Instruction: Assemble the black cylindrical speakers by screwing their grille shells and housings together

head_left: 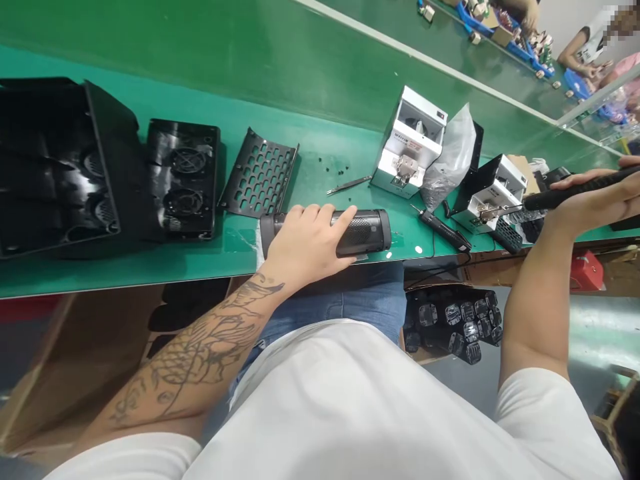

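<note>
My left hand (313, 241) lies over a black tube-shaped housing with a perforated grille (383, 230), its fingers wrapped across the top near the table's front edge. Out to the right, my right hand (583, 210) grips a black electric screwdriver (543, 199). The driver's long bit reaches to the front of the right-hand screw feeder (493, 197). A second, white screw feeder (410, 147) stands between my hands. Tweezers (349, 186) and several tiny dark screws (341, 171) lie behind the housing. Another electric screwdriver (444, 230) rests on the table, held by no hand.
At left on the green table (200, 265) are a large black casing (113, 160), a black shell with round fans (186, 180) and a perforated curved panel (263, 173). A plastic bag (453, 157) leans by the feeders. Below is a box of black parts (470, 320). Co-workers sit across.
</note>
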Action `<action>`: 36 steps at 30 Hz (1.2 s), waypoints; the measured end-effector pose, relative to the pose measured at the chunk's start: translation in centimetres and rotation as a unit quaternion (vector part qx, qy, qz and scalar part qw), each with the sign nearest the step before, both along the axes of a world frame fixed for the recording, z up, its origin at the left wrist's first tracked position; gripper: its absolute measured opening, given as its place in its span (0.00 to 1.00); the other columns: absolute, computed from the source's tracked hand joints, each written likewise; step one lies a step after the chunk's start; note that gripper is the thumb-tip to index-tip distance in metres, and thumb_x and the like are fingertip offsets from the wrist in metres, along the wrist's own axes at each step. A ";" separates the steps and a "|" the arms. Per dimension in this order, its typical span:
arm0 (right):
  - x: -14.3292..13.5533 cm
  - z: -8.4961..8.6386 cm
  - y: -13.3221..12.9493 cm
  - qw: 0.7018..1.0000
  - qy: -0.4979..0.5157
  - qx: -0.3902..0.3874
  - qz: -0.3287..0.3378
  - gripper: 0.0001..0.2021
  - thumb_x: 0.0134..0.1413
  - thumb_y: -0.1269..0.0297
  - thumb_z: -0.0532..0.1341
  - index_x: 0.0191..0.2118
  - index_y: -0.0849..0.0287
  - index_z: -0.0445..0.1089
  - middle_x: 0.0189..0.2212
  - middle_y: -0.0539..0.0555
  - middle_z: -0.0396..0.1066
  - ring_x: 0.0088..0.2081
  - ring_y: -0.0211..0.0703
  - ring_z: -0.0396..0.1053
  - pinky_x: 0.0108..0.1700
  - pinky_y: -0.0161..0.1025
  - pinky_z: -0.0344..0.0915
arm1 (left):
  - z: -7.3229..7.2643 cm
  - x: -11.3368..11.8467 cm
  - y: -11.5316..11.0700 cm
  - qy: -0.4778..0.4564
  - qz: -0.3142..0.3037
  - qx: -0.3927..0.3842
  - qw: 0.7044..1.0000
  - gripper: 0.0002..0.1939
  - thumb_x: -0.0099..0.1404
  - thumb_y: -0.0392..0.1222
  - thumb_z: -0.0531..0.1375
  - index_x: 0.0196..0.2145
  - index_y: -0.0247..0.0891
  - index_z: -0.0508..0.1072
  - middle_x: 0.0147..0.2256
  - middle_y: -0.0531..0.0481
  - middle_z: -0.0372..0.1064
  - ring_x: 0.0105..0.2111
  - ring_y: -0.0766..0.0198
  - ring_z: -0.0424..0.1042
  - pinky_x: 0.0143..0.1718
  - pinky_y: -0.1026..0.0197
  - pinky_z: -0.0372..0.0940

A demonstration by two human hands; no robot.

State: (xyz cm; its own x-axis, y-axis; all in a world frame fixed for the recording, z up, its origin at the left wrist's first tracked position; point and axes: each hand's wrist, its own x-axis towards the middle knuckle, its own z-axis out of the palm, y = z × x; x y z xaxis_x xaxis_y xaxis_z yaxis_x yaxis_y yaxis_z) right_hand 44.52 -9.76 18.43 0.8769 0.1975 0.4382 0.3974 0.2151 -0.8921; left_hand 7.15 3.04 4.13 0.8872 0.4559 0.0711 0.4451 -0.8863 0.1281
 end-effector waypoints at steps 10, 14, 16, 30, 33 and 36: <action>5.1 -3.2 -1.8 0.984 -0.146 -0.014 -0.098 0.25 0.81 0.45 0.28 0.38 0.50 0.49 0.20 0.41 0.47 0.18 0.30 0.66 0.21 0.24 0.56 | 0.4 0.0 0.1 0.036 -0.002 0.010 0.999 0.42 0.74 0.60 0.60 0.76 0.31 0.64 0.60 0.25 0.76 0.56 0.32 0.77 0.55 0.38 0.69; 5.6 -4.0 -1.3 0.976 -0.187 -0.005 -0.114 0.25 0.82 0.40 0.34 0.39 0.51 0.53 0.19 0.40 0.50 0.17 0.28 0.63 0.20 0.25 0.58 | 0.1 -0.2 0.1 0.009 0.002 0.000 1.000 0.41 0.73 0.59 0.62 0.76 0.35 0.65 0.59 0.27 0.77 0.56 0.33 0.77 0.56 0.39 0.69; 5.2 -3.7 -1.4 0.975 -0.187 0.002 -0.122 0.27 0.81 0.39 0.34 0.39 0.52 0.56 0.19 0.40 0.49 0.16 0.29 0.63 0.20 0.25 0.58 | -0.1 -0.3 0.0 -0.005 0.002 -0.008 1.000 0.40 0.73 0.58 0.62 0.75 0.36 0.66 0.59 0.27 0.77 0.56 0.33 0.77 0.57 0.38 0.69; 5.6 -3.2 -2.5 0.969 -0.160 -0.077 -0.171 0.42 0.56 0.20 0.21 0.36 0.49 0.54 0.18 0.41 0.51 0.16 0.34 0.64 0.19 0.31 0.59 | 0.6 0.0 -0.4 0.033 0.002 -0.016 0.999 0.42 0.74 0.56 0.62 0.77 0.28 0.64 0.62 0.21 0.74 0.58 0.27 0.76 0.59 0.34 0.68; 5.4 -3.0 -2.6 0.976 -0.154 -0.062 -0.142 0.41 0.56 0.19 0.24 0.37 0.49 0.53 0.18 0.39 0.50 0.16 0.34 0.64 0.19 0.31 0.60 | 0.8 0.0 -0.4 0.036 0.001 -0.018 0.999 0.42 0.75 0.56 0.61 0.77 0.28 0.64 0.62 0.22 0.74 0.59 0.28 0.76 0.60 0.35 0.68; 4.2 -2.4 -2.4 0.977 -0.143 -0.074 -0.138 0.43 0.48 0.17 0.24 0.36 0.49 0.55 0.18 0.40 0.51 0.16 0.35 0.65 0.19 0.32 0.61 | 1.0 0.0 -0.3 0.045 0.000 -0.020 0.999 0.43 0.75 0.56 0.62 0.78 0.29 0.63 0.64 0.22 0.73 0.60 0.29 0.75 0.60 0.36 0.68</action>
